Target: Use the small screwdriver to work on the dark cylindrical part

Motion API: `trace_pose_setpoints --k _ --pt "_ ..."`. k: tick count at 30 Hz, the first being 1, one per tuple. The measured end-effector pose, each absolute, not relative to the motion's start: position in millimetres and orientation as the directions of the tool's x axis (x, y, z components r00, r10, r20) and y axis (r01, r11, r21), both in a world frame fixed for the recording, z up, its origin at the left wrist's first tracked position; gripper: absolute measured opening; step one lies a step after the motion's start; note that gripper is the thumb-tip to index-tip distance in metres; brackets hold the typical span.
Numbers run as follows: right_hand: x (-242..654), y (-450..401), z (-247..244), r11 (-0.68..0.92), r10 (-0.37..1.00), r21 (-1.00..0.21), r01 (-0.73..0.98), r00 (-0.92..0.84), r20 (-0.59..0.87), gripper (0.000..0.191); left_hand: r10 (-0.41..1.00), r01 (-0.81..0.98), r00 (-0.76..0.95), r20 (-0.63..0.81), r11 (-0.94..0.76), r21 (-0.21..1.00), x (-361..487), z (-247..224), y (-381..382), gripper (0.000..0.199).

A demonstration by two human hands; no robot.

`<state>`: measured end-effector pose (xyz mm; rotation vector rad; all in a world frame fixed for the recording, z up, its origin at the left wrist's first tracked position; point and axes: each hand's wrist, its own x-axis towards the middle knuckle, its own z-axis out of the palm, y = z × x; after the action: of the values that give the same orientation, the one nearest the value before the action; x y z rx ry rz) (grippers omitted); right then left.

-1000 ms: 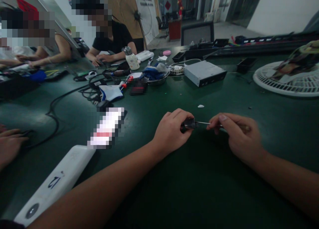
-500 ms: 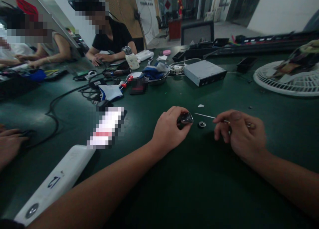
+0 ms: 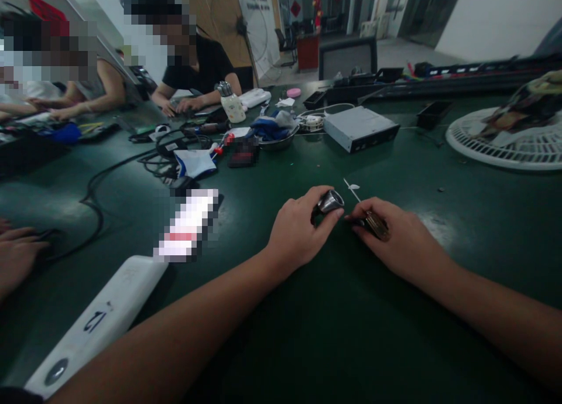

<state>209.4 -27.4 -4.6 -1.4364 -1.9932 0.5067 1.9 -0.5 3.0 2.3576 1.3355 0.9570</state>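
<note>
My left hand is closed around a short, shiny dark cylinder, its open round end tilted up toward the right. Across from it, a thin-shafted screwdriver with an amber-brown handle lies in my right hand, its metal shaft pointing up and left. Thumb and finger of that hand also pinch a small dark piece, mostly hidden. The two hands are close but apart. A small white scrap lies on the table by the screwdriver's shaft.
A lit phone and a long white device lie left, beside my forearm. Behind are cables, a blue-filled bowl and a grey metal drive box. A white fan grille stands right. Other people sit left; one hand is near.
My right hand has moved left toward the left hand, and the small round part has gone from its table spot. The screwdriver shaft now points more upward. The cylinder's open end has turned into view.
</note>
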Motion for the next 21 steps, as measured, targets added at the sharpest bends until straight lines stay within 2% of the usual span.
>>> trace_pose_setpoints --k 8,12,15,18,21 --pt "207.3 -29.6 -0.1 0.295 0.949 -0.782 0.549 -0.069 0.309 0.014 0.847 0.666 0.362 0.388 -0.527 0.528 1.3 0.0 -0.7 0.036" --pt "206.4 -27.5 -3.4 0.294 0.951 -0.888 0.354 -0.017 0.308 0.027 0.808 0.659 0.421 0.413 -0.585 0.473 0.8 -0.2 -0.2 0.036" --pt "205.6 -27.3 -5.7 0.289 0.953 -0.924 0.25 0.017 0.303 0.035 0.786 0.645 0.46 0.413 -0.616 0.452 0.8 0.3 -0.8 0.037" --pt "204.8 -29.4 -5.9 0.299 0.948 -0.925 0.234 0.04 0.316 0.034 0.763 0.628 0.505 0.403 -0.646 0.435 0.7 0.2 -1.0 0.036" --pt "204.7 -32.6 -3.6 0.338 0.933 -0.891 0.305 0.02 0.36 0.031 0.74 0.611 0.542 0.399 -0.672 0.418 0.5 -0.4 -0.7 0.035"
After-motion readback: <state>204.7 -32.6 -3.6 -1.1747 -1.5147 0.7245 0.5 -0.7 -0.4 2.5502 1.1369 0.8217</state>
